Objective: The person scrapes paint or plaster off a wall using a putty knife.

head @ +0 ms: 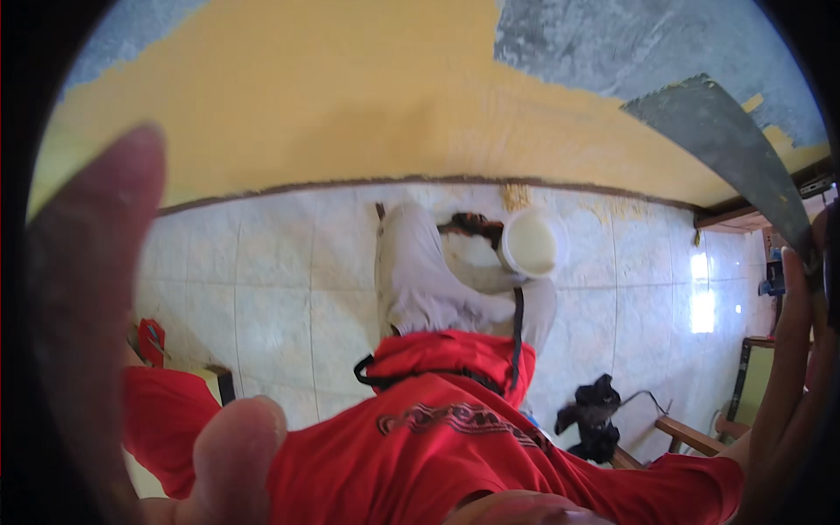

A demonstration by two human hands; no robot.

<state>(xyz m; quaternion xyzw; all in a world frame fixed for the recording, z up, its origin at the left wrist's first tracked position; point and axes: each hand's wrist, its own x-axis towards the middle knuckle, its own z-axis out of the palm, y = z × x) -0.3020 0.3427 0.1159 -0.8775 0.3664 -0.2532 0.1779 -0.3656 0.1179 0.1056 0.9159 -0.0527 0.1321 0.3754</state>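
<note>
My left hand (92, 315) is raised very close to the camera at the left, its fingers apart and nothing in it. At the right edge my right hand (791, 367) grips a wide, flat metal scraper (735, 141), whose blade points up and left in front of the wall. The wall (315, 98) is yellow, with bare grey patches (564, 46) at the upper right and upper left. A white bucket (533, 243) with pale contents stands on the floor near the wall, beside my bent leg.
Yellow flakes (516, 195) lie on the tiled floor (275, 315) along the dark baseboard (420, 178). A black cloth or bag (594, 417) lies behind me at the right, near a wooden furniture piece (689, 436). Another piece of furniture (751, 387) stands at the far right.
</note>
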